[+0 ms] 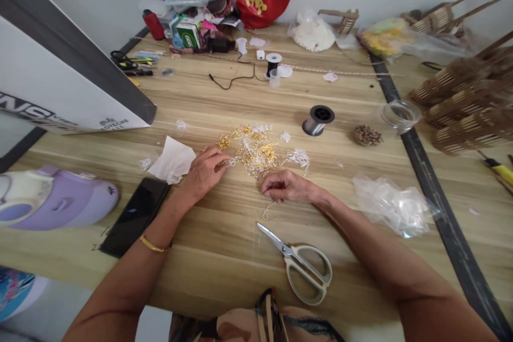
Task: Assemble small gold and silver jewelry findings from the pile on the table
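My left hand is closed in a pinch at the left of a loose heap of gold and silver jewellery findings. Small silvery rings show at its fingertips. Just right of and below the heap, my right hand has its fingers curled together. From it a short thin chain with a ring at its end trails onto the table. Below that hand lie scissors with pale handles, blades slightly apart, pointing up and left. A little pile of silver pins sits above the right hand.
A white tissue and a black phone lie beside my left arm. A wire spool, a tipped jar of beads and clear plastic bags stand to the right. A big box leans in at left.
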The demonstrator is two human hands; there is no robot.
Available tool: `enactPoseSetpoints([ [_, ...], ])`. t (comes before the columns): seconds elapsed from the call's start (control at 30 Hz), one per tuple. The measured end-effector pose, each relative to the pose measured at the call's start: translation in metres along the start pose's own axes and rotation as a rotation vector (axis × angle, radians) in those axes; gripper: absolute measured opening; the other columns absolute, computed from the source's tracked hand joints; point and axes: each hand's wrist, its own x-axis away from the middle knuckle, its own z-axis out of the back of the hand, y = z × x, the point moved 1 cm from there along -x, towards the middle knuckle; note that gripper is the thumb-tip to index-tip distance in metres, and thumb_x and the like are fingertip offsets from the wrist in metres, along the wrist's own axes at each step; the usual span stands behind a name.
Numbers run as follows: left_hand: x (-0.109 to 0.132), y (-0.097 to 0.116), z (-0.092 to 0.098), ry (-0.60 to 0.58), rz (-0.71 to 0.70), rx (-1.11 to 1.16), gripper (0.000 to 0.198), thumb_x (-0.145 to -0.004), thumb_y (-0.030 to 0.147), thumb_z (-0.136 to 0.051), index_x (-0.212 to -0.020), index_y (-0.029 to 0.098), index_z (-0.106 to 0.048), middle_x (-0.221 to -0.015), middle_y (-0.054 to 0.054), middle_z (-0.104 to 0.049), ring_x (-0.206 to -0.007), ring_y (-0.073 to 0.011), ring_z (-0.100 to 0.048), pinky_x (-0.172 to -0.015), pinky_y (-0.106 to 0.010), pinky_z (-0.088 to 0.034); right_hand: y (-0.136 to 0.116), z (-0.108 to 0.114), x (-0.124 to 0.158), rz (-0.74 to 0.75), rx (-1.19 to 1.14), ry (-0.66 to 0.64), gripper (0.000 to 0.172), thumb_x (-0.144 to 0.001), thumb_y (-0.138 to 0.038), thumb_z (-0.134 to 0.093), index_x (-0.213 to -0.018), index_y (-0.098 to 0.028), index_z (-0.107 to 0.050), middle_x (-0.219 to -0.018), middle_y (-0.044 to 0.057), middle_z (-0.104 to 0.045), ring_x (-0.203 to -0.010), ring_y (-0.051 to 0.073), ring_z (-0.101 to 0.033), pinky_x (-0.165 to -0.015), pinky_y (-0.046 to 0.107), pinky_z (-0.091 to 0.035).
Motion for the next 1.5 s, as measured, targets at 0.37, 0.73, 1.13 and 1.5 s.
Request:
enactPoseSetpoints([
  [0.37, 0.002, -0.003, 0.002, -0.024, -0.003, -0.124, 0.013, -0.084, 0.024, -0.061, -0.089, 0.016, -0.069, -0.090, -0.007, -0.059, -0.089, -0.0211, -0.051, -0.086, -0.039, -0.045, 0.001, 0.000, 0.000, -0.003, 0.018, -0.005, 0.015, -0.083, -0.027, -0.061, -0.080, -0.012, -0.059, -0.056, -0.005, -0.051, -0.046, 0.004, -0.051, -0.044, 0.015, -0.043],
  [0.73, 0.002, -0.002, -0.002, -0.025, -0.022, -0.081, 0.014, -0.086, 0.022, -0.058, -0.093, 0.017, -0.069, -0.089, -0.006, -0.059, -0.089, -0.0198, -0.052, -0.087, -0.038, -0.044, 0.002, -0.001, 0.000, 0.009, 0.001, -0.004, 0.015, -0.083, -0.026, -0.061, -0.080, -0.012, -0.059, -0.055, -0.006, -0.051, -0.045, 0.003, -0.050, -0.043, 0.014, -0.042],
  [1.13, -0.001, 0.006, -0.015, 0.037, -0.056, -0.093, 0.019, -0.087, 0.028, -0.059, -0.100, 0.019, -0.068, -0.095, -0.006, -0.057, -0.093, -0.0198, -0.052, -0.092, -0.038, -0.043, 0.000, -0.001, -0.001, 0.003, 0.000, -0.001, 0.015, -0.083, -0.026, -0.062, -0.080, -0.012, -0.059, -0.055, -0.006, -0.052, -0.045, 0.004, -0.049, -0.043, 0.015, -0.041],
  [1.5, -0.002, 0.007, -0.017, 0.028, -0.042, -0.062, 0.017, -0.090, 0.024, -0.052, -0.089, 0.019, -0.068, -0.088, -0.005, -0.058, -0.088, -0.0189, -0.051, -0.090, -0.039, -0.043, 0.002, -0.001, -0.001, -0.007, 0.018, 0.001, 0.015, -0.083, -0.027, -0.061, -0.081, -0.012, -0.060, -0.056, -0.005, -0.051, -0.046, 0.004, -0.050, -0.043, 0.015, -0.042],
])
